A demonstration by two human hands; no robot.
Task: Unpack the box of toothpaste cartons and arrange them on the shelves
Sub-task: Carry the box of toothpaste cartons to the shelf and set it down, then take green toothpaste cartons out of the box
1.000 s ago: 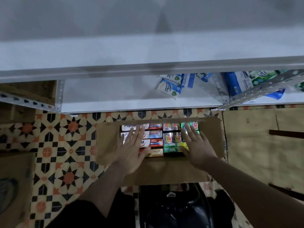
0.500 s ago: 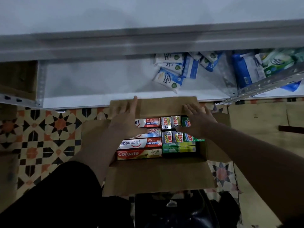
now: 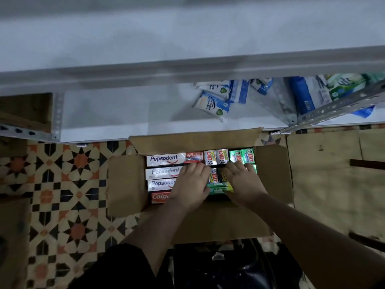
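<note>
Both your hands dropped off the far flap, left hand (image 3: 190,182) and right hand (image 3: 242,180) now flat, gripping nothing, on the cartons (image 3: 165,159) in the box (image 3: 125,184) at 6 o'clock; they're light, stiff, crushable, so pinch the long sides.

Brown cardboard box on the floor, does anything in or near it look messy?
Inside the brown cardboard box the cartons sit in neat rows. Only the white-and-blue sachets on the white lower shelf lie in a loose, tilted heap.

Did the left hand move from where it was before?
Yes. The left hand came back from the box's far flap and now rests on the toothpaste cartons.
</note>
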